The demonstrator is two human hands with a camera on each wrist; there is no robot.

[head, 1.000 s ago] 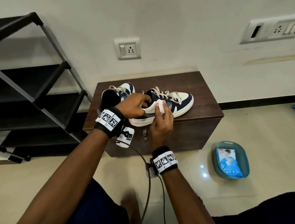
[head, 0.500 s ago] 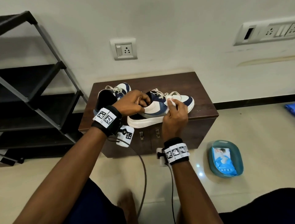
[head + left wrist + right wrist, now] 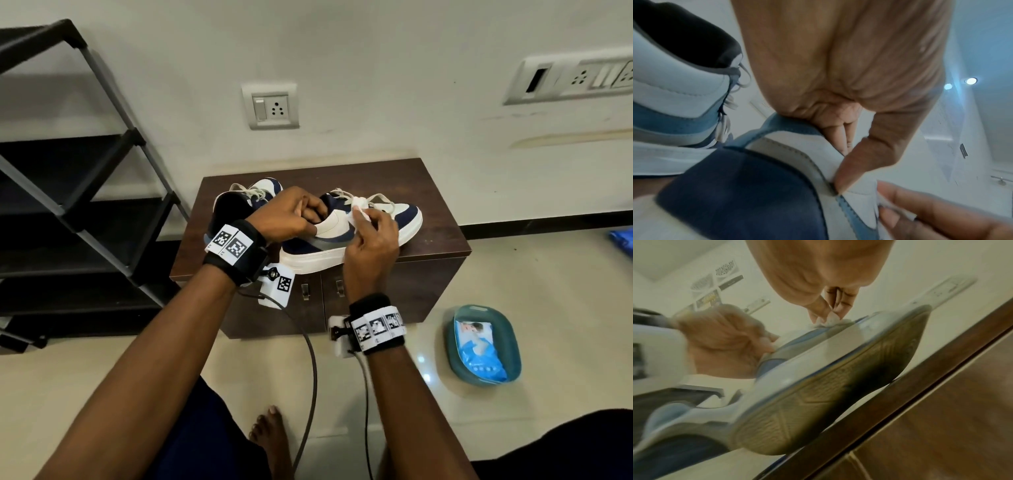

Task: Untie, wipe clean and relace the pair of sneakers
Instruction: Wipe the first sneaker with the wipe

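Note:
Two navy, white and grey sneakers with cream laces stand on a dark wooden cabinet (image 3: 438, 219). The near sneaker (image 3: 329, 236) is tipped toward me, its sole (image 3: 828, 395) showing in the right wrist view. My left hand (image 3: 291, 219) grips its collar, fingers inside the opening and thumb (image 3: 865, 160) on the white side panel. My right hand (image 3: 371, 236) pinches a white wipe (image 3: 359, 209) against the sneaker's side by the laces. The wipe (image 3: 830, 319) sits between my fingertips. The other sneaker (image 3: 239, 202) stands behind my left hand, laced.
A teal basin (image 3: 483, 346) holding a blue wipes pack lies on the tiled floor to the right. A black shoe rack (image 3: 85, 192) stands at left. Wall sockets (image 3: 270, 106) are above the cabinet. My bare foot (image 3: 270, 431) and cables are below.
My right hand has slid the wipe from the sneaker's mid side up and toward the laces and toe. My left hand keeps hold of the collar.

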